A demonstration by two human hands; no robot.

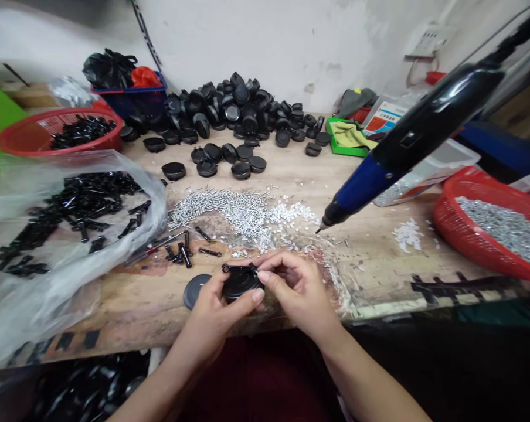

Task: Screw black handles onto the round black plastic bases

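My left hand (216, 308) is closed around a round black plastic part (241, 285) just above the front of the bench. A short black bar (240, 268) with a ring at its left end lies across the top of that part. At the bar's right end, my right hand (298, 287) is pinched; whatever sits between its fingertips is too small or hidden to name. Beside my left hand, a flat black disc (194, 291) lies on the bench. Loose black bars (184, 252) and piles of metal pins (203, 206) and small white pieces (294, 212) lie beyond my hands.
An electric screwdriver (392, 140) hangs tip-down at the right. A clear plastic bag (148, 176) of black bars spreads at the left. Red baskets (16, 138) stand on both sides. Black round parts (243, 105) heap against the wall, near a green tray (346, 149).
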